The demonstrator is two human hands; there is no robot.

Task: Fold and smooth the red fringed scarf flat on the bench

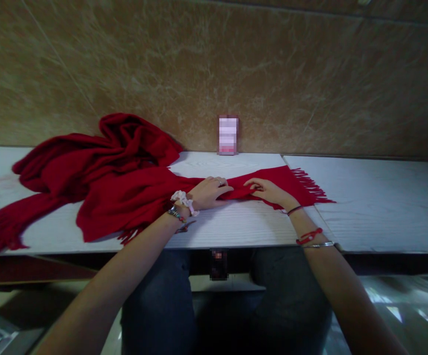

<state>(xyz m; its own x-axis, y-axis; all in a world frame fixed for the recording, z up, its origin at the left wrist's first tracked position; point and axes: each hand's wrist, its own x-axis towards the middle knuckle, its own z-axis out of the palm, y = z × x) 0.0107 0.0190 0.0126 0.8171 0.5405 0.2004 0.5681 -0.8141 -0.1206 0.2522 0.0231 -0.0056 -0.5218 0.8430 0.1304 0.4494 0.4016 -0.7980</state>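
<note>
A red fringed scarf (pixel 273 177) lies across the white tabletop, gathered into a narrow band between my hands. My left hand (pixel 211 192) is closed over this band, its fingers curled on the cloth. To its right, my right hand (pixel 269 191) pinches a fold of the scarf between thumb and fingers. Beyond that hand the cloth widens into a flat end with tassels pointing right. More red fringed cloth (pixel 69 162) is heaped loosely on the left; where its layers separate is hard to see.
A white wood-grain table (pixel 379 202) runs along a brown tiled wall (pixel 273 74), with a seam right of centre. A small pixelated rectangle (pixel 227 134) stands against the wall. My legs (pixel 158 301) are under the table's front edge.
</note>
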